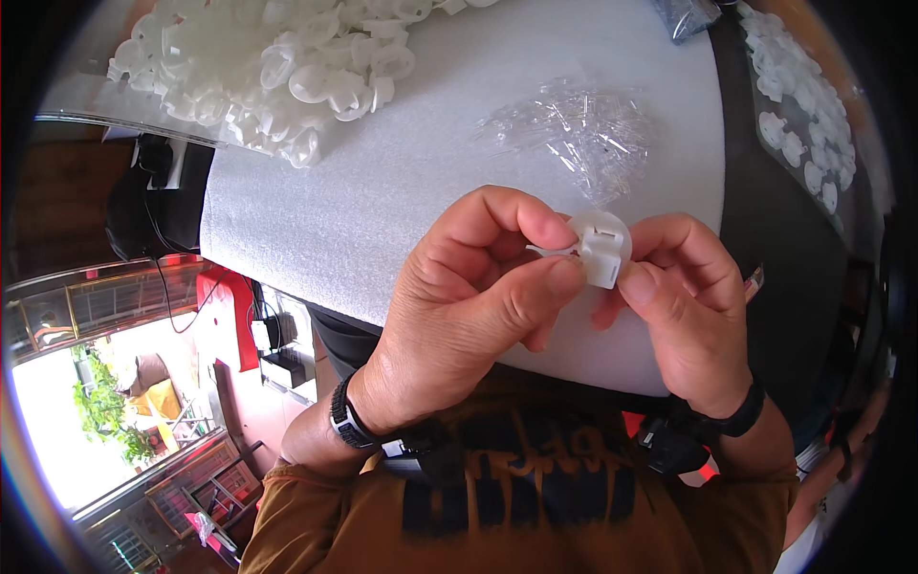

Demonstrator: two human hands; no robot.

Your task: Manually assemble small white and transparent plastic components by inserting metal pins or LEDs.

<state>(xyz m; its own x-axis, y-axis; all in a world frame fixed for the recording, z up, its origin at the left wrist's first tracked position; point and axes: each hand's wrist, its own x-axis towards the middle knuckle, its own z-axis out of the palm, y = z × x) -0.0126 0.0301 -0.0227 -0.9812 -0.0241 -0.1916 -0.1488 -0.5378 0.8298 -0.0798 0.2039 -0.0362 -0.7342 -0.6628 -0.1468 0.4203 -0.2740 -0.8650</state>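
Pinching a small white plastic fitting (602, 251) between them, the left hand (469, 297) and right hand (684, 306) are curled tight above the near edge of the tabletop (382, 191); the left fingertips also nip a thin clear pin (550, 252) at its side. Assembly looks midway: clear pins (583, 129) and heaped white parts (277, 57) remain, with other white pieces (798, 115) lying at the right.

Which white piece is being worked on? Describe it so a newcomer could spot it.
Start at the white foam sheet covering the table, then come to its near edge, where two hands meet. The small white plastic part is pinched between the left hand and right hand. Unlike the heaped white parts, it is held alone.
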